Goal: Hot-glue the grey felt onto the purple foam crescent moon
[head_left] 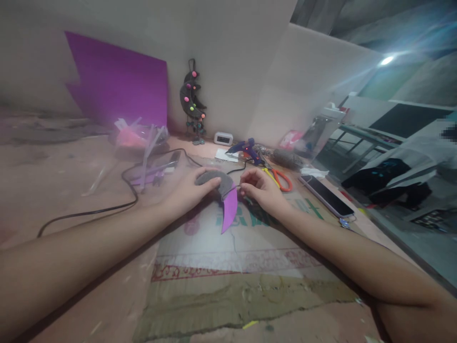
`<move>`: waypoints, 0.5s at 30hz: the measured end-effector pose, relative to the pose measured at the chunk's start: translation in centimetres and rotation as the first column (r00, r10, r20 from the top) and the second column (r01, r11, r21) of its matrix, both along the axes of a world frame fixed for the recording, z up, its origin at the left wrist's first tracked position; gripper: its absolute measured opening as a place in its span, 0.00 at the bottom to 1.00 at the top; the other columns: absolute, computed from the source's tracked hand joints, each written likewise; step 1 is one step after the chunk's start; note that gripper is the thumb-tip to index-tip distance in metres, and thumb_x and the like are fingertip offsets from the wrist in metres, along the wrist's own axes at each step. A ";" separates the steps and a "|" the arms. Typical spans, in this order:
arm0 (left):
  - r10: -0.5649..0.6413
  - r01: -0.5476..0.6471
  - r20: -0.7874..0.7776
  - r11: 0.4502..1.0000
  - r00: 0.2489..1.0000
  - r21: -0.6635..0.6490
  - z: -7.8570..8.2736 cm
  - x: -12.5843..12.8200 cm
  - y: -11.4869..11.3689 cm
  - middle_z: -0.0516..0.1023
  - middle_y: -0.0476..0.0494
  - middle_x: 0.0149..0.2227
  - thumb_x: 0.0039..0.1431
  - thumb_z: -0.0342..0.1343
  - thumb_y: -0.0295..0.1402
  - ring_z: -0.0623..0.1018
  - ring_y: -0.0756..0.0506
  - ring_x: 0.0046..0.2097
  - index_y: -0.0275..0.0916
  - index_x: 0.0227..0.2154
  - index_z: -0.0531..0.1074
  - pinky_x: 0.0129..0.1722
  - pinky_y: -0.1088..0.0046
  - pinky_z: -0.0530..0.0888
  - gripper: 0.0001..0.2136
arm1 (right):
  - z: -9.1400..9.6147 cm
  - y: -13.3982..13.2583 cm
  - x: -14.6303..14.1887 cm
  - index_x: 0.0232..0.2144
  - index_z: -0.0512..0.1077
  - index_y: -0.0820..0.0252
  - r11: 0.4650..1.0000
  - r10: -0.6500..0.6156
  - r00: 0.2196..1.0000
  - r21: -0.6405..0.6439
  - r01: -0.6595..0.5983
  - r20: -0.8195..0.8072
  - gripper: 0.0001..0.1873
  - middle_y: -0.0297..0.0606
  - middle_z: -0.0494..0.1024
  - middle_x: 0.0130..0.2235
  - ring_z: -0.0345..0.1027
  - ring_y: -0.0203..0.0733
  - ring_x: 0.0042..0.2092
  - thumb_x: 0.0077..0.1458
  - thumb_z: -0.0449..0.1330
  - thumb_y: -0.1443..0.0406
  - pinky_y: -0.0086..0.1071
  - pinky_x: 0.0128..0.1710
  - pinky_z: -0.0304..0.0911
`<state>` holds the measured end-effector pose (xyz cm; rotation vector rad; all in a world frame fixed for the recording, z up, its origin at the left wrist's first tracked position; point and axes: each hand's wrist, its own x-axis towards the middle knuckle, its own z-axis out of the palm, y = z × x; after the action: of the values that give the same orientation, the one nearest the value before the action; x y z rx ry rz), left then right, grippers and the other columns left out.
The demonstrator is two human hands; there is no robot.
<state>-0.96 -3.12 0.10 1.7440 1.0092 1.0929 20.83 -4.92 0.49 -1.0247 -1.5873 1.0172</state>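
Pinching a grey-and-purple crescent (230, 205) over the printed cardboard (214, 297), the left grip (200, 189) faces the right grip (262, 191), closed on a thin dark strand (236, 187). The cardboard lies on a pinkish tabletop (114, 295); behind it rises a pale wall (243, 71); far right of it, grey floor (439, 259).

The left hand (200, 186) holds a gray and purple crescent (230, 206) above printed cardboard (214, 295), and the right hand (263, 191) pinches a thin strand (238, 186) at its edge. Beyond them sit a glue gun (251, 151) and a small clock (223, 138), with a phone (326, 196) to the right and a purple sheet (124, 81) against the wall (235, 62).
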 end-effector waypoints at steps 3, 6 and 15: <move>-0.007 0.007 -0.007 0.999 1.000 -0.033 -0.3 0.0 0.3 0.74 0.47 0.25 0.57 0.56 0.44 0.72 0.48 0.26 0.38 0.45 0.73 0.25 0.75 0.67 0.18 | 0.1 -0.1 -0.1 0.34 0.64 0.57 1.000 0.022 0.999 -0.012 -0.022 -0.044 0.10 0.29 0.71 0.30 0.67 0.31 0.27 0.50 0.62 0.67 0.30 0.30 0.65; -0.012 0.013 0.016 0.997 1.000 -0.071 -0.2 0.1 0.2 0.72 0.50 0.23 0.57 0.55 0.45 0.70 0.50 0.23 0.38 0.43 0.72 0.21 0.77 0.64 0.17 | 0.1 -0.1 -0.2 0.34 0.64 0.57 0.999 0.037 0.997 -0.024 -0.038 -0.061 0.10 0.29 0.72 0.29 0.68 0.31 0.28 0.50 0.62 0.67 0.31 0.31 0.65; -0.055 0.056 0.012 0.991 0.998 -0.121 0.0 0.3 0.0 0.69 0.53 0.23 0.55 0.58 0.39 0.67 0.53 0.21 0.39 0.43 0.69 0.18 0.80 0.64 0.15 | -0.1 -0.2 -0.1 0.38 0.64 0.57 0.997 0.077 0.997 0.015 -0.077 0.032 0.06 0.29 0.69 0.29 0.64 0.31 0.27 0.55 0.55 0.67 0.30 0.29 0.62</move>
<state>-0.68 -3.16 0.14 1.6582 0.9954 0.9834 20.78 -5.15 0.36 -0.9792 -1.6692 1.0430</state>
